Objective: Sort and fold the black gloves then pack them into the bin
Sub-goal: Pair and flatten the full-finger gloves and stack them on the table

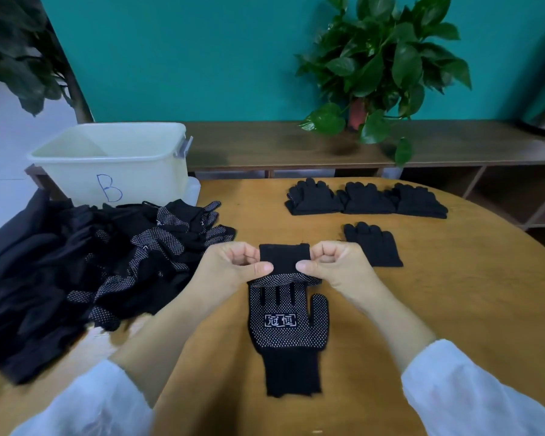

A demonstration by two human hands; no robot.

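Four folded glove stacks (367,198) done upper right; large unsorted pile (92,265) left; bin B (114,158) looks empty. Left hand (230,269), right hand (334,265) pinch cuff of dotted glove (288,322) — mid-fold.

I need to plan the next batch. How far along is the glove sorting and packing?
Done: four folded stacks of black gloves lie on the table's far side. In hand: the left hand and right hand pinch a cuff over a dotted glove lying flat. Left: a large unsorted pile at left, and the bin marked B shows no gloves from here.
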